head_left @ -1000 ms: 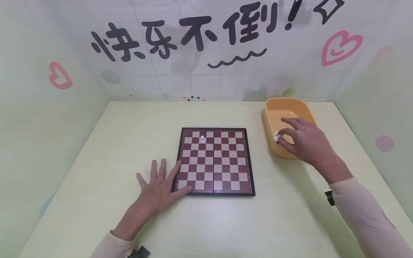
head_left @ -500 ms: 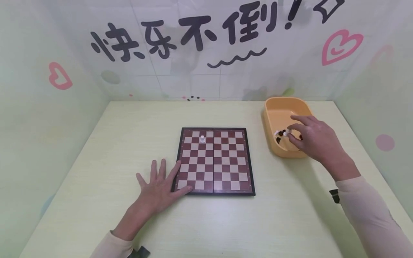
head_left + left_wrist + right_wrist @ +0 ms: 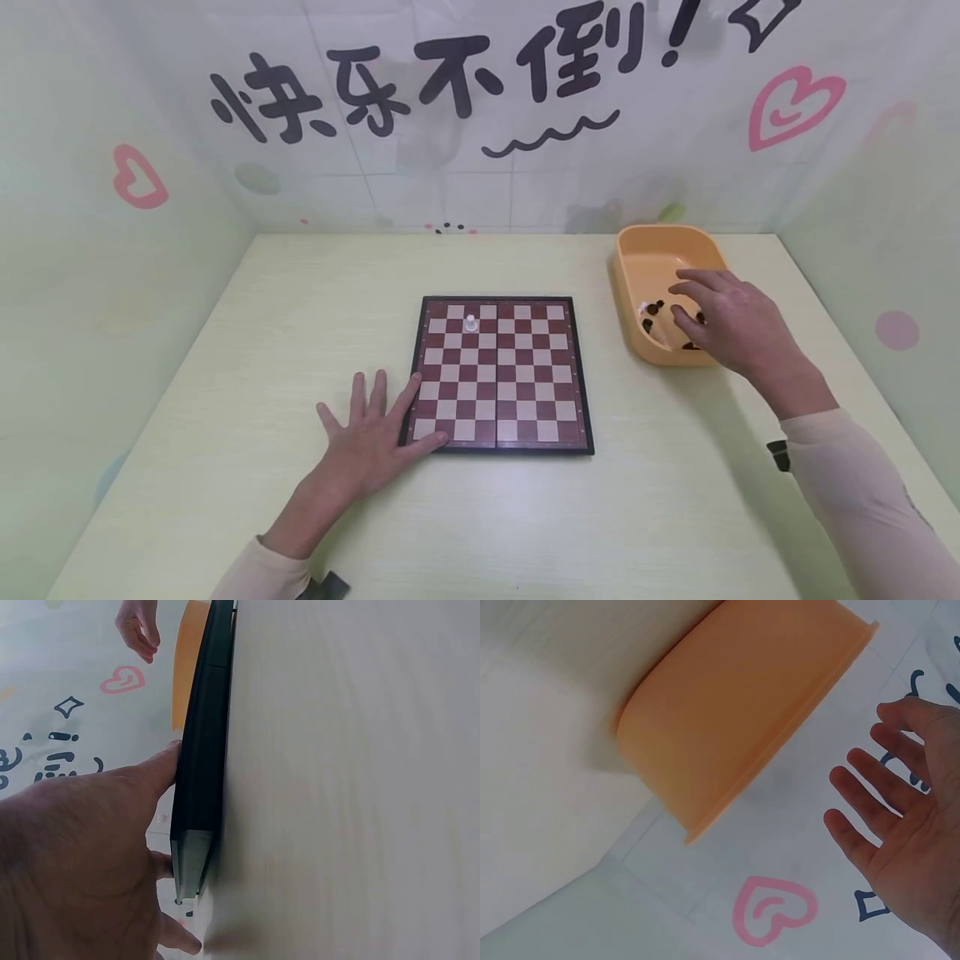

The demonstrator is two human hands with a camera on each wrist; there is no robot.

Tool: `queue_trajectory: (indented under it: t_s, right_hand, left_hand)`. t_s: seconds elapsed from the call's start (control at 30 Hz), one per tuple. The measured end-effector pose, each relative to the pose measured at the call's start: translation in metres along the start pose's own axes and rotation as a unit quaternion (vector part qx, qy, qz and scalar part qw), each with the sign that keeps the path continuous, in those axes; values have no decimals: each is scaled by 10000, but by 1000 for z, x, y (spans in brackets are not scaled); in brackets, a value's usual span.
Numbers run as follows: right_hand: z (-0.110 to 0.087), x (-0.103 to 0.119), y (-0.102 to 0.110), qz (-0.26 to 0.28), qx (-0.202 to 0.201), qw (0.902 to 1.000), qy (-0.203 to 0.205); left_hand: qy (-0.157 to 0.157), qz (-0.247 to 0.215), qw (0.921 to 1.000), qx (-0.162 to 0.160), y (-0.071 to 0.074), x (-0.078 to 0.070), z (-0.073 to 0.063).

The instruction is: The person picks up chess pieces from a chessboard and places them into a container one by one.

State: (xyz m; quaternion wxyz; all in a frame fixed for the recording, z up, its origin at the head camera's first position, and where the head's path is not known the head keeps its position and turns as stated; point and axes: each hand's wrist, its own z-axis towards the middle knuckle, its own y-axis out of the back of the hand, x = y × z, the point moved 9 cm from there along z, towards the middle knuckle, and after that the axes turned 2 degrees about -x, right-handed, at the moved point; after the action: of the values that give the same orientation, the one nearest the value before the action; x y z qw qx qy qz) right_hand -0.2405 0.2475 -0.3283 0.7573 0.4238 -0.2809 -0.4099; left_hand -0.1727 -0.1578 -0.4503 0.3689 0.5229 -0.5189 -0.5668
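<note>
A checkered chessboard (image 3: 534, 375) with a dark rim lies flat on the table, a single white chess piece (image 3: 470, 324) standing near its far left. Fingers spread, my left hand (image 3: 367, 450) rests at the board's near left corner, thumb and index finger on its edge. The left wrist view shows that hand (image 3: 82, 847) against the board's dark side (image 3: 202, 750). Over the orange tub (image 3: 626, 321) hovers my right hand (image 3: 738, 325), fingers relaxed and nothing between them. Dark and white chess pieces (image 3: 653, 309) lie in the tub, partly hidden by this hand. The right wrist view confirms the empty hand (image 3: 915, 810) above the tub's rim (image 3: 780, 739).
The pale table (image 3: 300, 300) meets a back wall (image 3: 450, 200) covered with printed lettering. Side walls (image 3: 885, 275) enclose it at left and right. The tub stands at the back right, apart from the board.
My right hand has moved slightly right over the tub, and its fingers have parted. The white chess piece it pinched is no longer between them. My left hand has stayed in place.
</note>
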Motion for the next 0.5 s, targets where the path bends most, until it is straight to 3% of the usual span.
queue_trajectory:
  t_s: [0.3, 0.5]
  right_hand:
    - [10, 32, -8, 152, -221, 9972, 698]
    - [16, 49, -16, 143, -289, 9959, 841]
  left_hand:
    - [65, -39, 9999, 83, 0, 1, 0]
    - [42, -73, 10000, 48, 0, 1, 0]
